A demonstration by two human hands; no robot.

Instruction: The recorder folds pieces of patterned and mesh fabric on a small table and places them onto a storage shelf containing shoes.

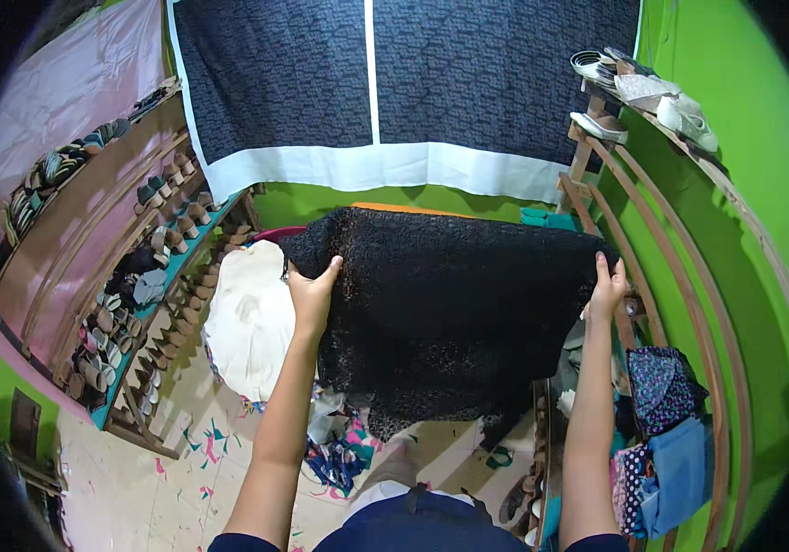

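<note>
A wide piece of black lace fabric (440, 304) hangs spread out in front of me, held up by its two upper corners. My left hand (311, 290) grips its left corner, thumb pointing up. On the other side my right hand (607, 287) pinches the right corner between thumb and fingers. The lower edge of the lace droops unevenly above the floor. Behind its left side a round cream-coloured cushion or sack top (252, 299) shows; the lace hides part of it.
On the left, a wooden rack (141, 432) carries rows of shoes and shoe forms. Another wooden rack (689, 239) with shoes on top lines the green wall at right. Folded blue cloth (679, 474) hangs near my right arm. Fabric scraps (339, 460) litter the tiled floor (192, 501).
</note>
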